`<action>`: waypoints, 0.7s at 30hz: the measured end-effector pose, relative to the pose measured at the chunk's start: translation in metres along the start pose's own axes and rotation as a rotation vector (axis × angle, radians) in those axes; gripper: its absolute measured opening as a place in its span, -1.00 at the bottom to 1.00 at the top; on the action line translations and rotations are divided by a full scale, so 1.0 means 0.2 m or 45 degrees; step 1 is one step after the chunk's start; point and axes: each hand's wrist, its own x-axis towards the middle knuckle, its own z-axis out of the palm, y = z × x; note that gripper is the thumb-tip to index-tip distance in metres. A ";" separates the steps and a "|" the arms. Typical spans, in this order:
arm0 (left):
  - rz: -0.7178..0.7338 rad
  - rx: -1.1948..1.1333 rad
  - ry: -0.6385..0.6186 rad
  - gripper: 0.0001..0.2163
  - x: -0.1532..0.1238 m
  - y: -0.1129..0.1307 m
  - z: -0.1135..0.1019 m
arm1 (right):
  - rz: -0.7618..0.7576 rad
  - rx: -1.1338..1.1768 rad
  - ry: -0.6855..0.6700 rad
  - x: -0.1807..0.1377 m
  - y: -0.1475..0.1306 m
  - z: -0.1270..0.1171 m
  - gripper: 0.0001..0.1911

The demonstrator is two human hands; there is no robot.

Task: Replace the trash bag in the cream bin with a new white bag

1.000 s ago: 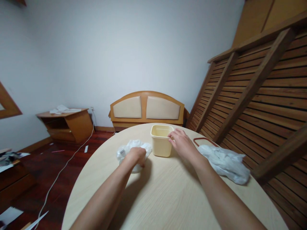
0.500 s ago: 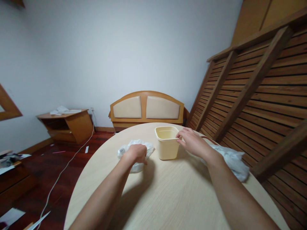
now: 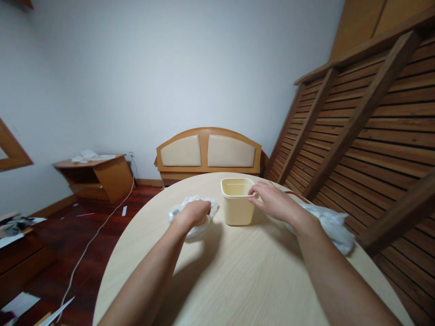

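Note:
A small pale yellow plastic bin (image 3: 238, 212) stands upright on the round wooden table (image 3: 244, 271). My right hand (image 3: 268, 199) pinches the right side of its rim, thumb outside and fingertips at the edge. Left of the bin, my left hand (image 3: 196, 213) is closed over a crumpled white plastic bag (image 3: 212, 209); its fingertips are mostly hidden behind the hand. Inside the bin only bare yellow walls show.
Behind my right forearm lies another white plastic bag (image 3: 335, 228) and a thin brown strap (image 3: 297, 195). A slatted wooden frame (image 3: 360, 131) leans at the right. Beyond the table stands a headboard (image 3: 207, 151). A white cable (image 3: 98, 235) crosses the floor at left.
My left hand has risen slightly, its fingers more tucked in, and the bag's lower edge has shifted up a little. The right hand keeps its hold on the bin's rim.

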 end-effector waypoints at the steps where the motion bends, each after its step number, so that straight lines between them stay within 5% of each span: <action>1: -0.003 -0.031 0.080 -0.75 0.00 -0.01 -0.01 | -0.011 0.013 0.007 0.00 0.00 0.00 -0.93; 5: -0.008 -0.188 0.369 -0.73 0.01 -0.05 -0.07 | -0.064 0.064 0.071 0.01 -0.02 -0.01 -0.88; 10: 0.167 -0.895 0.716 -0.86 0.01 -0.07 -0.11 | -0.189 0.137 0.180 0.03 -0.09 -0.01 -0.88; 16: 0.352 -1.313 0.352 -0.73 -0.11 -0.02 -0.21 | -0.335 0.315 0.233 0.02 -0.24 -0.01 -0.79; 21: 0.450 -1.287 0.342 -0.76 -0.18 0.06 -0.27 | -0.337 0.543 0.166 0.00 -0.33 -0.04 -0.79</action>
